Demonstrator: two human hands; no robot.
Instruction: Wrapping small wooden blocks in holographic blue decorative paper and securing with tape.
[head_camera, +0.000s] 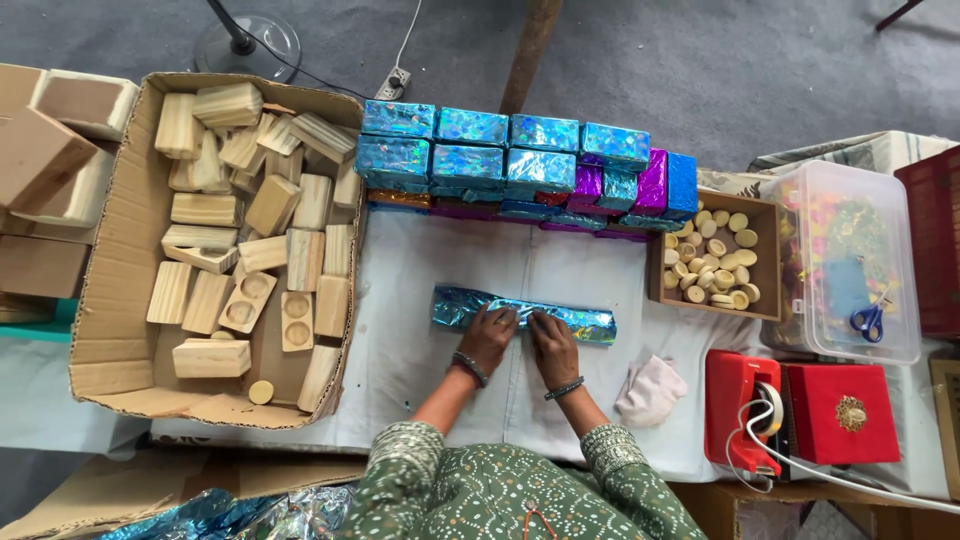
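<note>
Just below the stack of wrapped blocks (520, 160), on the counter (400, 350), both hands, left (488, 335) and right (553, 345), press blue foil (525, 314) flat around a block; wrapping is midway, ends need folding.

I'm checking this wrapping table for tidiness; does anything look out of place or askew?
Mostly orderly. The wooden blocks lie jumbled at all angles in the cardboard box, unlike the neatly stacked wrapped blocks.

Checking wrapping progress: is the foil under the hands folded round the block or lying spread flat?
Folded round: the blue foil forms a closed long bundle.
</note>
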